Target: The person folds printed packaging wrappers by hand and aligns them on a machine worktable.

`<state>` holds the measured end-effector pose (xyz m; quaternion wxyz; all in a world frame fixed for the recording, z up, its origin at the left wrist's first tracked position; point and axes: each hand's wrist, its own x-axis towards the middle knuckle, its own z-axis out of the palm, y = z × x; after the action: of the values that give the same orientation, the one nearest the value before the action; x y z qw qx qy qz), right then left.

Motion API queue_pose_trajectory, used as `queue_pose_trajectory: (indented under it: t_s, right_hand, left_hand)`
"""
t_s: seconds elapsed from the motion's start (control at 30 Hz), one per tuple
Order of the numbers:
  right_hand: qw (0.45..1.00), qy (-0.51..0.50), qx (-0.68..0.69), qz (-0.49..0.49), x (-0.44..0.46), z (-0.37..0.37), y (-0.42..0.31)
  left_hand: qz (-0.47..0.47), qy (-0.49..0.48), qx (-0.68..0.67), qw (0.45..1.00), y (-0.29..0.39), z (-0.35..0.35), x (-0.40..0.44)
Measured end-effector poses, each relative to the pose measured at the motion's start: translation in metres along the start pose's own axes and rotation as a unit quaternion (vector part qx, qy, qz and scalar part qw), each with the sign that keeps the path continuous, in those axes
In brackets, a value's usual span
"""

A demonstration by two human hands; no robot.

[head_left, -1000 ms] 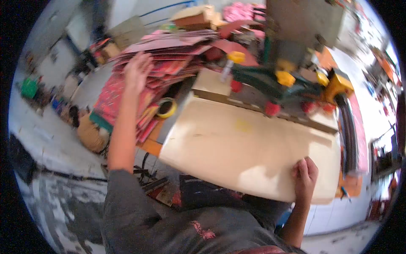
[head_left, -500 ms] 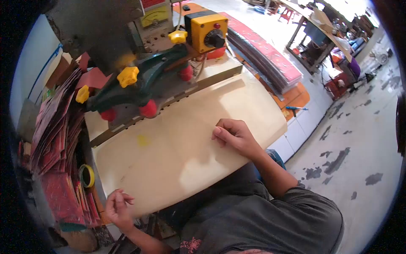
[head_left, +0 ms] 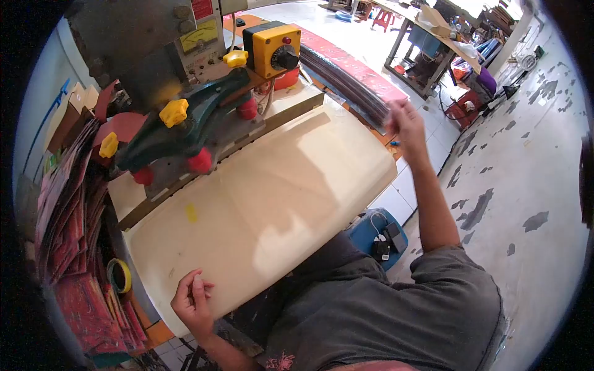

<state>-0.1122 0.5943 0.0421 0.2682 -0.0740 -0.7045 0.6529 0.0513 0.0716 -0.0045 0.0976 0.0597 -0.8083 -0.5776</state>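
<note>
My left hand [head_left: 193, 303] is at the near left edge of a cream-coloured sheet [head_left: 266, 204]. Its fingers are loosely bent, the thumb stands apart, and no object shows in it. My right hand [head_left: 407, 127] is raised beyond the sheet's right end, beside the corner of a stack of red sheets [head_left: 352, 65]. Motion smears its fingers, so whether they touch the stack is unclear. Along the far side of the cream sheet stands a machine with a dark green bracket [head_left: 210, 117], yellow star knobs [head_left: 174, 112] and red feet [head_left: 200, 161].
A yellow control box [head_left: 272, 49] with a black dial sits on the machine. Leaning red sheets [head_left: 77, 204] and a roll of yellow tape [head_left: 119, 276] are on the left. A blue container [head_left: 377, 235] holding a black adapter stands below the sheet's right end.
My right hand has lifted off the cream sheet and moved up and right to the red stack. My left hand stays by the near left edge. The view has shifted slightly.
</note>
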Motion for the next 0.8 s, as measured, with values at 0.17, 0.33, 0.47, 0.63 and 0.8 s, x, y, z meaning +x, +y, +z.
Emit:
queue_pose_trajectory:
  t_s: [0.17,0.33,0.47,0.63,0.8]
  right_hand:
    - [0.99,0.106,-0.09,-0.012,0.069,-0.075,0.02]
    - [0.982,0.107,-0.145,0.05,0.1,-0.097,0.043]
    - [0.984,0.075,-0.144,0.074,0.104,-0.097,0.055]
    - [0.984,0.078,-0.142,0.072,0.102,-0.1,0.054]
    - [0.978,0.03,-0.18,0.098,0.117,-0.113,0.051]
  left_hand:
    - [0.017,0.023,0.007,1.0,-0.002,0.001,-0.005]
    - [0.027,0.028,0.016,0.999,-0.003,0.004,-0.003]
    - [0.04,0.03,0.011,0.999,-0.005,0.003,-0.004]
    - [0.045,0.048,0.011,0.998,0.0,0.009,-0.003]
    - [0.035,0.065,0.036,0.997,0.006,0.014,-0.002]
